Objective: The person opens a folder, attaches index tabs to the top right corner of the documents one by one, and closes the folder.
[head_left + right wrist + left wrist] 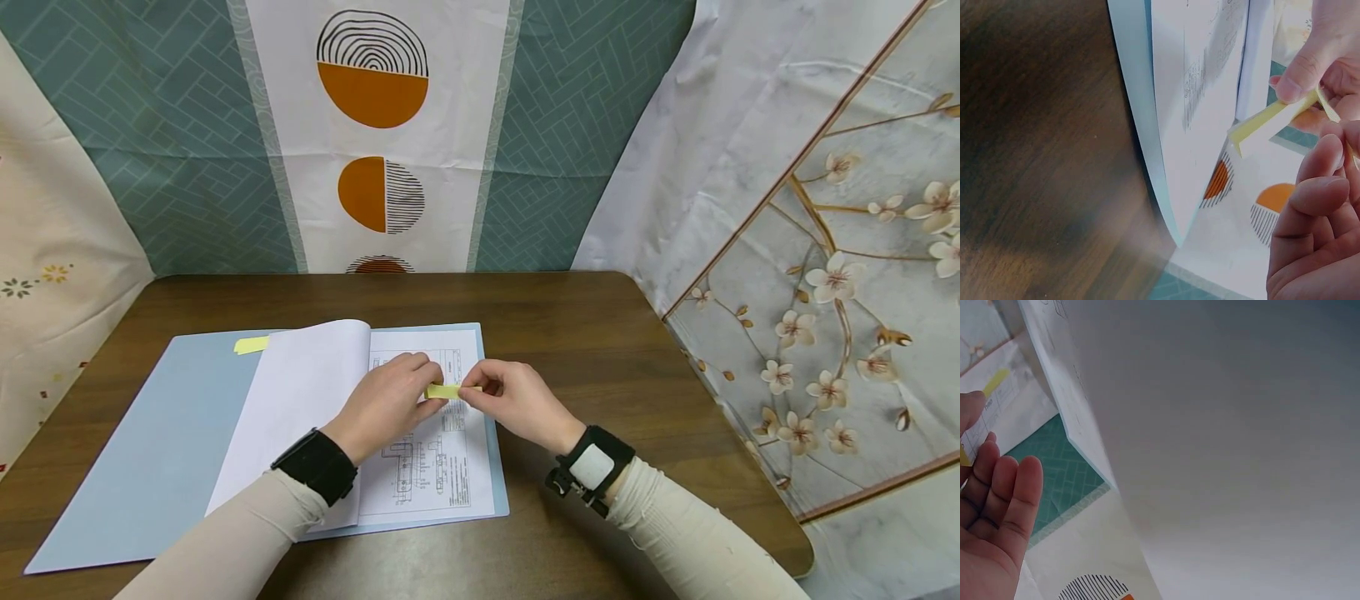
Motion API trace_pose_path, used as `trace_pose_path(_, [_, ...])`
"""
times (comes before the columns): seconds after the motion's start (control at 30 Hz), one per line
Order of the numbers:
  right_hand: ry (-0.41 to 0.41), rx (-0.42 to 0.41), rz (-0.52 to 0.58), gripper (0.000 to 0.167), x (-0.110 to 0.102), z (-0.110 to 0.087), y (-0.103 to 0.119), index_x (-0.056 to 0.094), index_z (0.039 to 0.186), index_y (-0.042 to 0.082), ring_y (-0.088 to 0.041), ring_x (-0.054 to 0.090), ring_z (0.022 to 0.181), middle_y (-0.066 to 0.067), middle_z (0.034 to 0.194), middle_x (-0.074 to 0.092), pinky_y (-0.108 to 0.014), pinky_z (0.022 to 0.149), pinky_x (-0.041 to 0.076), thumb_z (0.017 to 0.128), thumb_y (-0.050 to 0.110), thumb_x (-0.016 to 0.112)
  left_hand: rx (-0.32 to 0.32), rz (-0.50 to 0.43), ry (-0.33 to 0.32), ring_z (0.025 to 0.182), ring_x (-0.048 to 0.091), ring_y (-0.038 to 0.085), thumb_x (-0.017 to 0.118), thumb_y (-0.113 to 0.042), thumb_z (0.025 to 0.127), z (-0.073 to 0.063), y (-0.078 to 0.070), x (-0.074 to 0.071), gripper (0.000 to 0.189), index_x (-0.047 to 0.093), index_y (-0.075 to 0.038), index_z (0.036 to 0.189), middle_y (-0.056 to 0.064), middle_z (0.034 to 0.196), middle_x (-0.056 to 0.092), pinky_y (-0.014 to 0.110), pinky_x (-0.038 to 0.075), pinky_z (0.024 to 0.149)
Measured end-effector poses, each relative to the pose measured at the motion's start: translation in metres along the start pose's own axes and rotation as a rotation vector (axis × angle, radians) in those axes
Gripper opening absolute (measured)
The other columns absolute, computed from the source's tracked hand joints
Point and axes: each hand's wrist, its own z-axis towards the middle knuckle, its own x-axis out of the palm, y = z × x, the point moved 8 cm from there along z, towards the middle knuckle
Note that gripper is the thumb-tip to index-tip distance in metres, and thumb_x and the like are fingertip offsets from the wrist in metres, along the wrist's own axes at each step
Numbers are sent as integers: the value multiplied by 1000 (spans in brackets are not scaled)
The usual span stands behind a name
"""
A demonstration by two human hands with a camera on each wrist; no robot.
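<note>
Over an open blue folder (135,450), both hands meet at a small pad of yellow sticky notes (444,392). My left hand (390,400) holds the pad between thumb and fingers, its narrow yellow edge showing in the right wrist view (1266,122). My right hand (525,404) pinches a yellow strip at the pad's right end; in the right wrist view that strip bends away from the pad toward the fingertips. Below the hands lies a page with printed technical drawings (427,475), partly covered by them.
A blank white sheet (300,400) is turned over to the left, its bend rising near the middle. One yellow sticky tab (251,344) sticks out at that sheet's upper left edge. The folder lies on a dark wooden table (585,333), with patterned cloths hanging behind and beside it.
</note>
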Motion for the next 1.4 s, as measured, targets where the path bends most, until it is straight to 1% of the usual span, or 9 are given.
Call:
trace_pose_path(0.17, [-20,2,18,7,-6,1,0,78,110,21,-22,62,87,4,95,70,-31,69,53,104,21,82,-55,-26,3,89,59,18,98,-21,87,-3,10,1,32,77,-11,110,-1,100,69,32,56,78])
trace_pose_path(0.37, [-64,83,67,10,-16,5,-14,73,112,19,-23,64,88,1,103,70,-32,71,56,104,16,79,-137,-43,13,93,61,20,96,-24,90,-6,22,2,37,77,-12,119,1,106,71,34,56,82])
trace_pose_path(0.47, [-82,104,77,13,-20,8,-19,71,114,17,-25,65,87,-1,107,72,-33,72,59,104,13,79,-156,-50,18,93,60,20,95,-25,90,-7,25,3,38,76,-12,120,1,106,71,35,56,81])
trace_pose_path(0.6, [-106,101,40,17,-26,14,-25,75,123,15,-25,64,85,-1,115,74,-33,70,56,105,13,76,-160,-52,17,92,60,19,95,-24,91,-7,26,4,37,76,-12,120,1,107,71,35,55,81])
trace_pose_path(0.7, [-125,103,10,20,-30,18,-31,78,126,14,-25,63,82,0,115,74,-32,67,54,107,13,73,-155,-59,23,91,60,19,94,-23,92,-8,26,5,35,76,-12,119,1,107,71,34,55,80])
trace_pose_path(0.93, [-161,146,-43,15,-36,31,-45,79,122,17,-24,64,77,-3,91,72,-34,62,50,108,19,73,-158,-77,52,88,60,17,91,-22,95,-8,26,9,31,73,-13,119,0,106,72,35,54,79])
trace_pose_path(1.1, [-175,162,-55,13,-38,41,-52,79,118,15,-26,66,78,-10,97,76,-33,61,49,106,20,79,-183,-100,115,88,62,17,87,-23,99,-9,27,15,31,68,-14,121,0,107,74,36,53,81])
trace_pose_path(1.23, [-178,172,-53,12,-41,52,-56,79,114,15,-29,67,79,-11,101,77,-33,62,50,104,21,81,-174,-94,162,84,61,16,85,-21,101,-11,27,19,29,64,-15,121,0,105,74,35,53,78])
trace_pose_path(1.4, [-182,198,-69,11,-45,64,-63,78,110,14,-31,69,81,-13,101,77,-34,64,50,104,23,81,-151,-91,179,81,59,14,82,-20,102,-12,26,21,28,62,-16,120,-1,102,73,35,53,77])
